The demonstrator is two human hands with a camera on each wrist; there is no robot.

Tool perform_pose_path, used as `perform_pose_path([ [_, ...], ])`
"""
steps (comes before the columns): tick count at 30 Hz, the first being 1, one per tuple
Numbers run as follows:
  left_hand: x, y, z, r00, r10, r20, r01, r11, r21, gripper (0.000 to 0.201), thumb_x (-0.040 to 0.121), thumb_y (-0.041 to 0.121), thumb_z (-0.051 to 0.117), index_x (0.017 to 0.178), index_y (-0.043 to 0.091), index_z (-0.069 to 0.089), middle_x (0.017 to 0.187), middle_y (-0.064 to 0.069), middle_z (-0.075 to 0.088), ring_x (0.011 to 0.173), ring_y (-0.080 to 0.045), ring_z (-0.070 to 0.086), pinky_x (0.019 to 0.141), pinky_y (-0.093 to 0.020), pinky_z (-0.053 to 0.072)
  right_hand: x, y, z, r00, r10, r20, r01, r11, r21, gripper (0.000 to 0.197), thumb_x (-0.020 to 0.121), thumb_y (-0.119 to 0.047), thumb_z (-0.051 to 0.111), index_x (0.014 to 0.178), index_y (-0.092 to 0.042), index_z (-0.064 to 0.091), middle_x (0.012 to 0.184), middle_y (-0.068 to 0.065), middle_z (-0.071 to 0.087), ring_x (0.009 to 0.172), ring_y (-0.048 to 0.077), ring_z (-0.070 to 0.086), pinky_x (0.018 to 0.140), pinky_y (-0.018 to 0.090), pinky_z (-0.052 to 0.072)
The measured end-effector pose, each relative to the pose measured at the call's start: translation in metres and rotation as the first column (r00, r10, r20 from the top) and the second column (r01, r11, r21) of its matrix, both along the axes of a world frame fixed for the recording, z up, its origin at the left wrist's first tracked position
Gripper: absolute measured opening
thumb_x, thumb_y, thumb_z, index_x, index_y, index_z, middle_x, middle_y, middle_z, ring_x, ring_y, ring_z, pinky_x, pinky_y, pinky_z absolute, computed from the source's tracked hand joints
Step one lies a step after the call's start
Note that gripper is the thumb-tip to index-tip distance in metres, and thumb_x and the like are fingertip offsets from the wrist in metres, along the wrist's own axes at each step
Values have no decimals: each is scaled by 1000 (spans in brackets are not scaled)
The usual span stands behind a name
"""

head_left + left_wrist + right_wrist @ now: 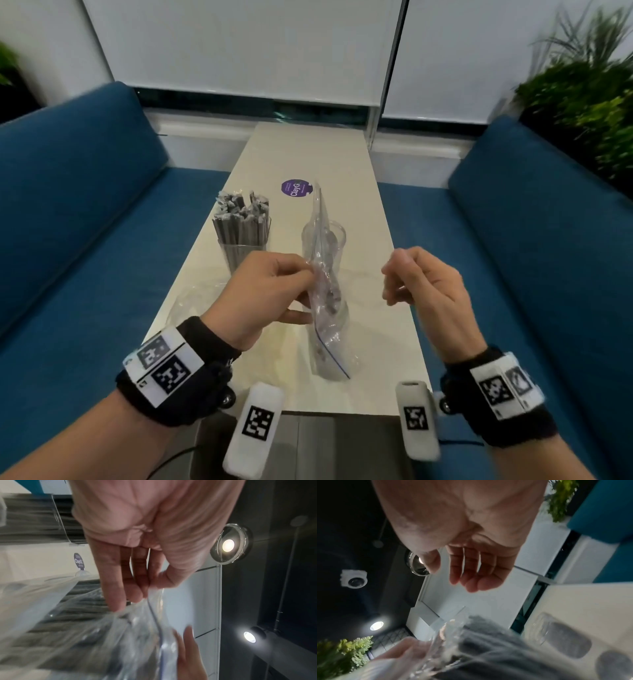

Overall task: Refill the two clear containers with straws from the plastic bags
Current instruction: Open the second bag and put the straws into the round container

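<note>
The plastic bag (323,291) hung limp above the table (370,219), just before the emptier clear container (330,240), pinched by the left hand (270,294); likely light and slippery, best gripped near its seal; the right hand (424,291) hovered loosely curled, holding nothing.

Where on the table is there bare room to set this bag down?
Bare tabletop lies beyond the purple sticker, and a strip runs along the right edge under the right hand. It is crowded mid-table: filled container, empty container, the bag in the left hand, another bag on the near left.
</note>
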State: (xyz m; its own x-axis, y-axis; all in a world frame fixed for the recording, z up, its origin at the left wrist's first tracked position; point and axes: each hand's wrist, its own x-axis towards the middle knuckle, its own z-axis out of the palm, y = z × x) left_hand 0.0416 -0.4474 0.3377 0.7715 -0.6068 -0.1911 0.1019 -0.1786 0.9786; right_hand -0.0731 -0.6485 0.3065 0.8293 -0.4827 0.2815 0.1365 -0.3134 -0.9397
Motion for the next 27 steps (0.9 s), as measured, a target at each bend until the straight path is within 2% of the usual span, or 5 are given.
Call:
perform_pose_path([
  [3,-3,-1,-5,997,-52,58,50,998,29,13,90,-1,68,91,3,80,87,-22,74,73,-18,69,73,-44,67,27,19,13,977,116,-178,-128,990,-62,41,83,-63,69,81,-22,69,72,-5,69,63,15,66,68,40,58],
  [7,0,-2,-16,988,-120,94,114,991,64,16,87,-1,69,93,7,81,88,-15,79,82,-20,76,75,-40,66,29,30,0,948,171,-269,-219,963,-159,20,92,-43,76,90,-24,73,87,0,78,72,19,74,70,40,63],
  [13,-1,-10,-28,988,-150,28,148,986,72,10,93,12,71,96,7,79,90,-13,81,82,-21,79,77,-41,66,17,34,-2,945,20,-326,-175,875,-451,10,102,-35,62,95,-29,65,80,-9,78,68,6,70,65,23,55],
  [20,2,-22,-33,981,-183,-57,187,980,64,17,98,15,64,98,-3,65,88,-17,75,77,-21,77,80,-53,64,15,29,-10,928,58,-369,-192,922,-337,11,108,-32,51,97,-30,55,91,-3,78,83,12,74,79,44,62],
  [27,-4,-42,-38,977,-213,22,212,977,31,16,98,10,57,84,10,63,103,-24,76,91,-30,78,80,-44,66,11,22,-15,923,-116,-367,-47,912,-407,18,109,-31,45,91,-27,47,82,-3,67,77,28,65,74,52,58],
])
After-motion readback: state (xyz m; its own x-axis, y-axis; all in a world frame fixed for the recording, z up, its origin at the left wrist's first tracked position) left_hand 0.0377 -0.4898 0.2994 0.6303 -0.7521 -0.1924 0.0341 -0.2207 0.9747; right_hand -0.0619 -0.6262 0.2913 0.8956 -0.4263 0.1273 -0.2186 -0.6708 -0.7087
